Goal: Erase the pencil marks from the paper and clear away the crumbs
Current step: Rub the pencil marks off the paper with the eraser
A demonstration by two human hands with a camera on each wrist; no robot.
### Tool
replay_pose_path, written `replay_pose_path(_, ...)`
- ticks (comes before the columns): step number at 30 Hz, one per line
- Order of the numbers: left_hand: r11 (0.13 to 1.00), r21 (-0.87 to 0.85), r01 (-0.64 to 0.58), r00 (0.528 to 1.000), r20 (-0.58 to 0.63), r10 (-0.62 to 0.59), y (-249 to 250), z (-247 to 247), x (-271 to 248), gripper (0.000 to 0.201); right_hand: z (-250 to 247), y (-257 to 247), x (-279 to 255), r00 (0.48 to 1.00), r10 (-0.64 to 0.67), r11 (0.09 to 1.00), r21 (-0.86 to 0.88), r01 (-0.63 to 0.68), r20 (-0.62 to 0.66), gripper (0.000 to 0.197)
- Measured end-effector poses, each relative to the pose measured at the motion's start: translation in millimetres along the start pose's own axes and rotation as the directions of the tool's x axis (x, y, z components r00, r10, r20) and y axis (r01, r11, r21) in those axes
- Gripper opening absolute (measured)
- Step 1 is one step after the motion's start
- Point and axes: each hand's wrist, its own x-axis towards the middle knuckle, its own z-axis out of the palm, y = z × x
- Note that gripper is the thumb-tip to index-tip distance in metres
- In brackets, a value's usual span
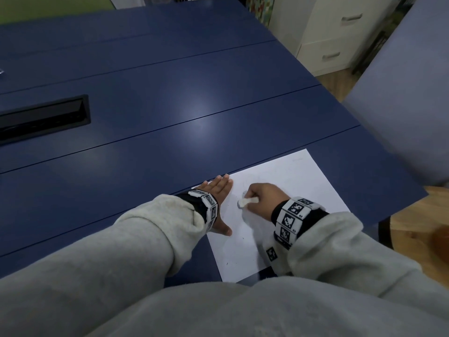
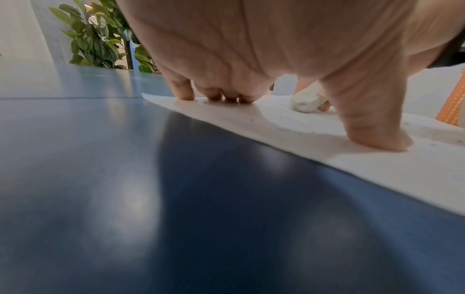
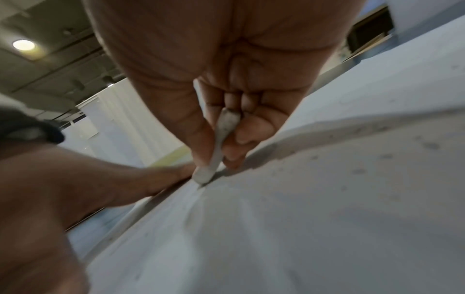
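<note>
**Eraser on the paper, left hand pinning the sheet**

Nearest, grey sleeves (image 1: 145,239) cover both forearms. The paper (image 1: 303,186) lies at the blue counter's (image 1: 170,105) near right corner, turned at an angle. The left hand (image 1: 218,190) presses its left edge, fingers (image 2: 185,89) straight. The right hand (image 1: 263,198) pinches a white eraser (image 1: 246,202), its long axis left-right, tip on the sheet. Dark crumbs (image 2: 412,132) speckle the paper. Farther left sits a black recessed slot (image 1: 43,117).

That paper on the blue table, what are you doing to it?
A person is rubbing pencil marks off the paper with a white eraser, pinched in the right hand with its tip pressed on the sheet. The left hand lies flat, fingers and thumb holding the paper's left edge down on the table. Small dark crumbs are scattered over the sheet, not yet cleared.
</note>
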Motion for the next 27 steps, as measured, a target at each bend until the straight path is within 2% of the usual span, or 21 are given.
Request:
replay_pose_path(2, 1.000, -0.004, -0.005, 1.000, 0.003, 0.005, -0.8, 1.2, 0.8, 0.128, 0.4, -0.3, -1.6, 0.999, 0.017, 0.999, 0.032, -0.015, -0.049, 0.010)
replay_pose_path(7, 1.000, 0.001, -0.012, 1.000, -0.003, 0.012, -3.5, 4.0, 3.0, 0.130, 7.8, -8.2, -17.1, 0.987, -0.019, 0.999, -0.041, 0.026, 0.160, 0.014)
replay_pose_path(8, 1.000, 0.000, -0.013, 1.000, -0.003, 0.013, -3.9, 4.1, 3.5, 0.130, 6.2, -6.5, -16.9, 0.989, -0.015, 0.999, -0.046, 0.022, 0.147, 0.012)
replay_pose_path(12, 1.000, 0.000, -0.018, 1.000, -0.012, 0.018, -4.7, 4.9, 4.2, 0.129, 0.5, -1.5, -10.6, 0.996, 0.053, 0.999, 0.014, -0.052, -0.072, 0.009)
replay_pose_path(13, 1.000, 0.001, -0.017, 1.000, -0.013, 0.017, -4.5, 5.3, 4.3, 0.129, 1.8, -3.6, -11.7, 0.994, 0.066, 0.998, 0.030, -0.063, -0.086, 0.008)
replay_pose_path(18, 1.000, 0.008, -0.014, 1.000, -0.027, 0.014, -5.6, 8.7, 6.8, 0.131, 14.5, -11.2, -26.4, 0.992, -0.010, 0.998, -0.054, 0.017, 0.123, 0.013)
replay_pose_path(20, 1.000, 0.008, -0.011, 0.999, -0.032, 0.011, -6.0, 9.6, 6.3, 0.131, 11.3, -4.8, -23.1, 0.996, 0.007, 0.998, -0.058, -0.002, 0.084, 0.015)
replay_pose_path(24, 1.000, 0.004, -0.017, 0.999, -0.042, 0.017, -5.7, 8.5, 6.0, 0.129, 8.0, 2.1, -18.8, 0.988, 0.116, 0.990, 0.088, -0.107, -0.106, 0.014)
replay_pose_path(27, 1.000, 0.011, -0.014, 0.999, -0.042, 0.015, -5.8, 9.0, 7.3, 0.130, 15.9, -5.6, -25.7, 0.999, 0.045, 0.998, 0.037, -0.045, 0.005, 0.009)
